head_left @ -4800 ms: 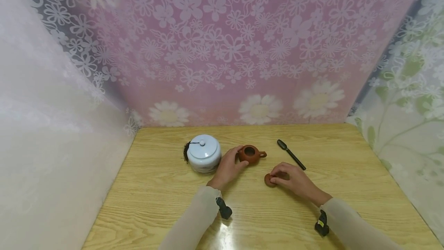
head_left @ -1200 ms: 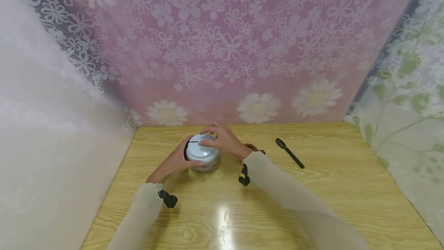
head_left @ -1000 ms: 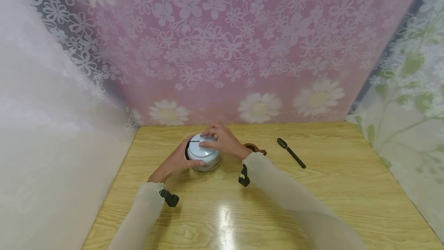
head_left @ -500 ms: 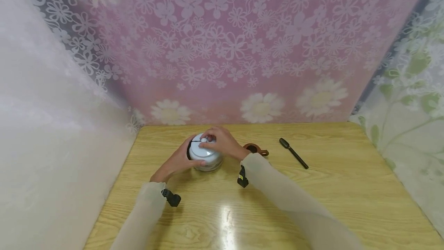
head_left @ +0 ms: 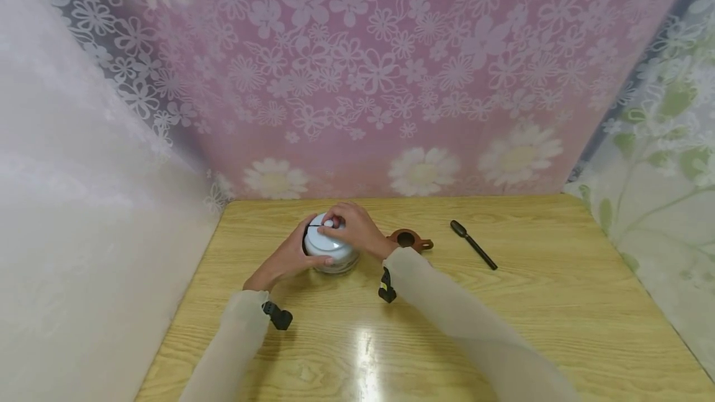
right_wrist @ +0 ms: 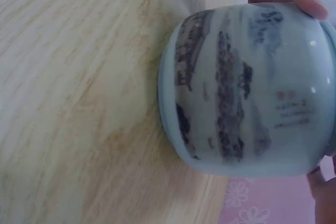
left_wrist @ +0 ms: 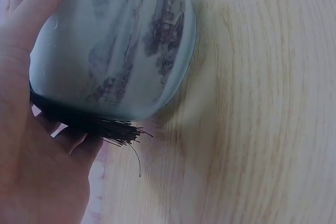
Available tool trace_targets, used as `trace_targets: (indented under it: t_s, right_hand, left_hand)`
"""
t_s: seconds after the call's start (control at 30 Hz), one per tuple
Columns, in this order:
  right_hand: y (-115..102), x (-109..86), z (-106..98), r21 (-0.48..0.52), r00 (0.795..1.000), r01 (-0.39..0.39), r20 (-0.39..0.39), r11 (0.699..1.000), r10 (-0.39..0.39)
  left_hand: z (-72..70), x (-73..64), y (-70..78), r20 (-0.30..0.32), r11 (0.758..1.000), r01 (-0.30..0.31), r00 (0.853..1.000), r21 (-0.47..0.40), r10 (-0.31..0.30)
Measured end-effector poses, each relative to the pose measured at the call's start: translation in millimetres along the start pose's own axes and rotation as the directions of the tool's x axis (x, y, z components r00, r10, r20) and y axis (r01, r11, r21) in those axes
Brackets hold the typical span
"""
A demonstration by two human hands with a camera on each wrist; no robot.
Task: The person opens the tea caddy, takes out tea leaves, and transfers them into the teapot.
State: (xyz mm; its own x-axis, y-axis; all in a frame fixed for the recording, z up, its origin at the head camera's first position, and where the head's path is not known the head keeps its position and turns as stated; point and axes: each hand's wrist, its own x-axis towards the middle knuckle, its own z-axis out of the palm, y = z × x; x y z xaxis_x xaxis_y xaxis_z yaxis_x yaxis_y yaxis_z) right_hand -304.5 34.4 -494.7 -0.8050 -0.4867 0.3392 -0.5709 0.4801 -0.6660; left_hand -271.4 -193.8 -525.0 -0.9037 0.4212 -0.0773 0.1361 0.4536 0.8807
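Observation:
A pale blue lidded jar (head_left: 333,259) with a painted landscape stands on the table. My left hand (head_left: 286,257) grips it round the left side, thumb across the front. The dark tassel (left_wrist: 100,127) hangs between that palm and the jar wall in the left wrist view. Over the jar's lid (head_left: 326,241), my right hand (head_left: 359,228) has its thumb and curled fingers about the round white knob (head_left: 328,224). The lid sits on the jar. In the right wrist view the jar (right_wrist: 236,93) fills the middle, fingers of both hands at its edges.
Behind my right wrist a small brown clay teapot (head_left: 412,239) shows its dark opening, handle to the right, partly hidden. A black slender spoon-like tool (head_left: 473,245) lies farther right. The wooden table (head_left: 536,315) meets patterned cloth walls at back and sides.
My left hand has gone from the teapot to the jar's left side. My right hand, earlier pinching a small brown lid on the table, is now at the jar's knob; the brown lid is out of sight.

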Motion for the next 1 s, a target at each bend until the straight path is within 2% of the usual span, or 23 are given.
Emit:
trace_targets:
  t_s: [0.47, 0.8, 1.0]
  right_hand:
    - [2.6, -5.1, 17.7, -0.075, 0.982, 0.086, -0.16, 0.993, -0.097]
    - [-0.8, -8.4, 21.7, -0.102, 0.971, 0.105, -0.206, 0.989, -0.124]
    - [-2.0, -10.0, 25.4, -0.148, 0.958, 0.14, -0.229, 0.979, -0.172]
  left_hand:
    - [1.6, -3.3, -1.4, -0.029, 0.999, -0.022, 0.999, -0.026, 0.021]
    - [-0.3, -6.8, -0.4, -0.026, 1.0, -0.005, 1.0, -0.018, 0.004]
    - [-0.5, -8.4, -2.4, -0.027, 1.0, -0.009, 1.0, -0.01, 0.008]
